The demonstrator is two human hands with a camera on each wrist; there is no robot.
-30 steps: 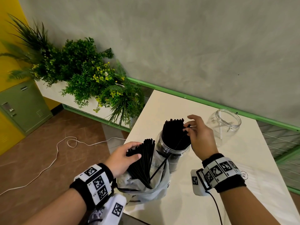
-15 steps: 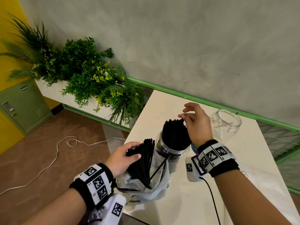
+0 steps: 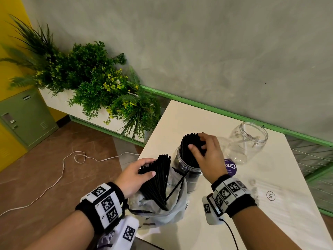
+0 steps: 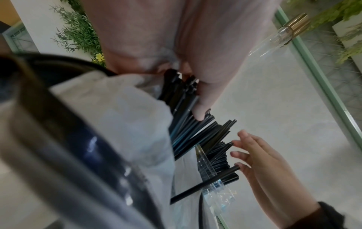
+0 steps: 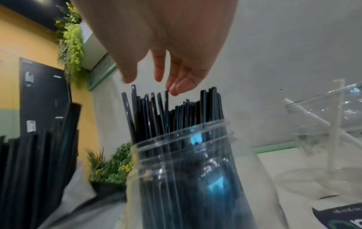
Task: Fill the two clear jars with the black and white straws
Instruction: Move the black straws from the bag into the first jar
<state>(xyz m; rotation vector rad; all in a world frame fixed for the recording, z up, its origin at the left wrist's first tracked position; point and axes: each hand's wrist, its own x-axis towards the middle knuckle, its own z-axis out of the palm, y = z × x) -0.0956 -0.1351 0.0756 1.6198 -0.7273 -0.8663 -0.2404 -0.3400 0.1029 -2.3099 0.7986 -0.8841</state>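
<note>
A clear jar (image 3: 185,166) (image 5: 186,170) stands on the white table (image 3: 270,222), packed with upright black straws (image 3: 189,145) (image 5: 166,111). My right hand (image 3: 198,145) (image 5: 156,83) hovers over them with its fingers straight, the tips touching the straw tops. My left hand (image 3: 147,168) grips a fanned bundle of black straws (image 3: 158,177) (image 4: 188,131) that stands in a grey plastic bag (image 3: 162,213). One loose black straw (image 3: 176,184) leans from the bag against the jar. A second clear jar (image 3: 246,141) (image 5: 333,124) stands tilted at the back right, with a white straw (image 5: 313,119) in it.
A purple round label (image 3: 230,167) lies between the jars, and an XL sticker (image 3: 270,195) is on the right. The bag sits at the table's near left corner. A planter of greenery (image 3: 99,87), a green cabinet (image 3: 23,116) and a white cable (image 3: 63,168) are on the floor side.
My right hand has swung from the jar's right side up over the straws and come down on their tops. The left hand and its bundle have stayed put.
</note>
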